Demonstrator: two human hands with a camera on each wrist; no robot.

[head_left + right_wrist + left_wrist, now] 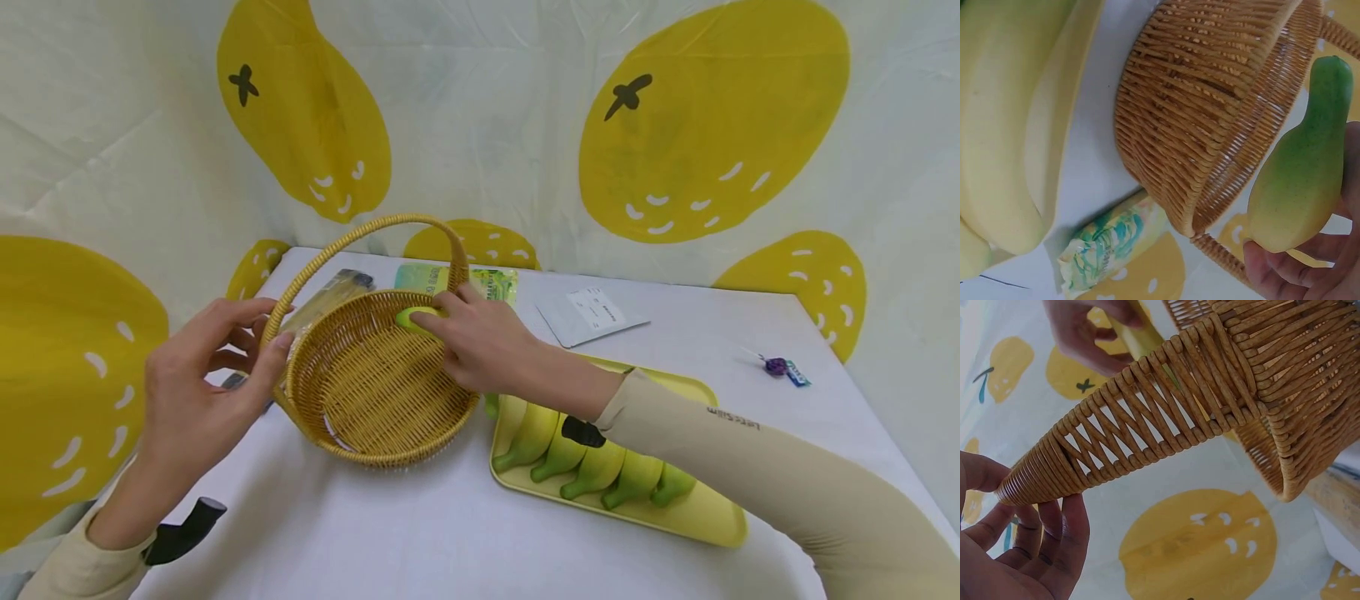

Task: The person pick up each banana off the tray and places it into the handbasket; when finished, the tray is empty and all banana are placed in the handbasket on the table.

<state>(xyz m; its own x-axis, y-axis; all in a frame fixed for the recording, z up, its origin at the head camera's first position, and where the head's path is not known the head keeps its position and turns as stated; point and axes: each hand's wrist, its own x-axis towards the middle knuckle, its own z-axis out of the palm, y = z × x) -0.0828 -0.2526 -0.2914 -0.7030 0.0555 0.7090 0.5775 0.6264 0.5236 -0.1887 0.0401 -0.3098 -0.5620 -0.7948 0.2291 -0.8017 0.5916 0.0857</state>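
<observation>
Evidently both hands are occupied, well apart on either side of the basket point(375, 392): the left hand point(187, 383) pinches its handle point(345, 243) between thumb and fingers, and the right hand point(487, 337) grips a banana point(409, 317). That banana lies over the basket's far right part, its long axis running sideways across the opening, with the green end pointing leftward; the right hand is the nearer one, and the left is across the basket from it. Whether the banana touches the wicker, I cannot tell. Just right of the basket, a yellow tray point(705, 521) holds more bananas point(536, 433) side by side. Behind the basket lies a green-yellow pouch point(495, 285); behind it to the right, a pale packet point(592, 317).
</observation>
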